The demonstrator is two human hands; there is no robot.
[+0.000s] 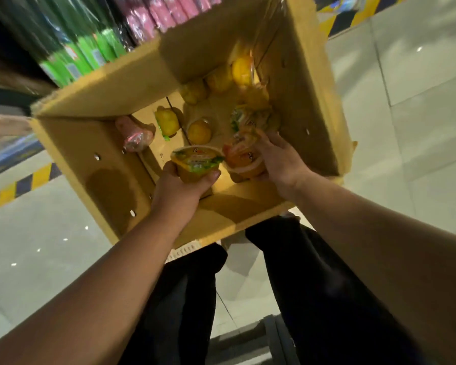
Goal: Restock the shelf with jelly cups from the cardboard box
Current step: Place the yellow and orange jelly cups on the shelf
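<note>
Cardboard box [111, 159] stands open on the tiled floor [50, 246]. Left hand [179, 191] is clamped round a yellow jelly cup [196, 164], lid up, near the box's 6 o'clock wall. Right hand [279, 159], at its 3 o'clock, grips a tilted orange jelly cup [244, 159]. Loose yellow cups [199, 131] lie on the box bottom toward 12 o'clock.

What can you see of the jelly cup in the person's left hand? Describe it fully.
The jelly cup is a small clear-looking plastic tub of yellow-orange jelly, sealed by a printed lid with green and white. It is roughly upright, lid tilted toward the camera. The left hand grips its body from below, thumb and fingers curled round it. It is inside the open cardboard box, close beside a reddish cup in the right hand; whether they touch is unclear.
</note>
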